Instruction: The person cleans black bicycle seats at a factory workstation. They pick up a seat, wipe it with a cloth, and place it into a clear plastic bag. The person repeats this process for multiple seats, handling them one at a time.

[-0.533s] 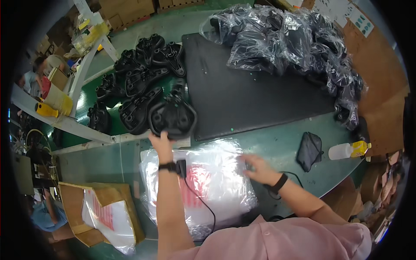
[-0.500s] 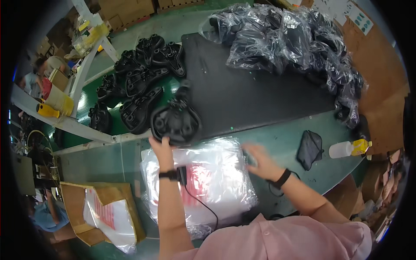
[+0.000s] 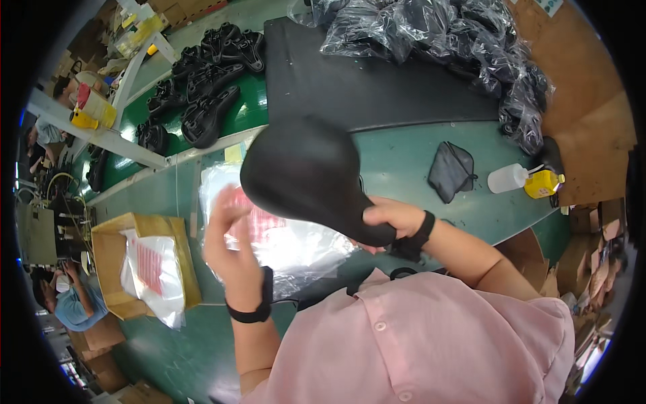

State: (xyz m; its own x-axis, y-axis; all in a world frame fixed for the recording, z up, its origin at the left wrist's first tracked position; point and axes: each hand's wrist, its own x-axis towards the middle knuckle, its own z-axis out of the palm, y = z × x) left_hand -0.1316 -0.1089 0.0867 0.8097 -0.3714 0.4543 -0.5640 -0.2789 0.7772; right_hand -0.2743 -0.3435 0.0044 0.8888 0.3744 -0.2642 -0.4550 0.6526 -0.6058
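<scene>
A black bicycle saddle (image 3: 303,172) is held up in front of me, its smooth top toward me and its wide end at the far left. My right hand (image 3: 390,221) grips the narrow nose, thumb on top. To the left of the saddle my left hand (image 3: 232,236) is raised with its fingers apart, slightly blurred and holding nothing. Beneath both lies a stack of clear plastic bags (image 3: 303,252) with red printing, partly hidden by the saddle.
Several saddles (image 3: 210,114) lie underside up on the green belt at the left. Bagged saddles (image 3: 431,34) heap on a black mat (image 3: 377,94). A carton (image 3: 185,269) holds more bags. A dark pouch (image 3: 451,172), a white bottle (image 3: 506,178) and a yellow bottle (image 3: 544,183) stand rightward.
The saddle has come nearer and been turned from underside to smooth top. It has passed from my left hand to my right hand. The view has shifted.
</scene>
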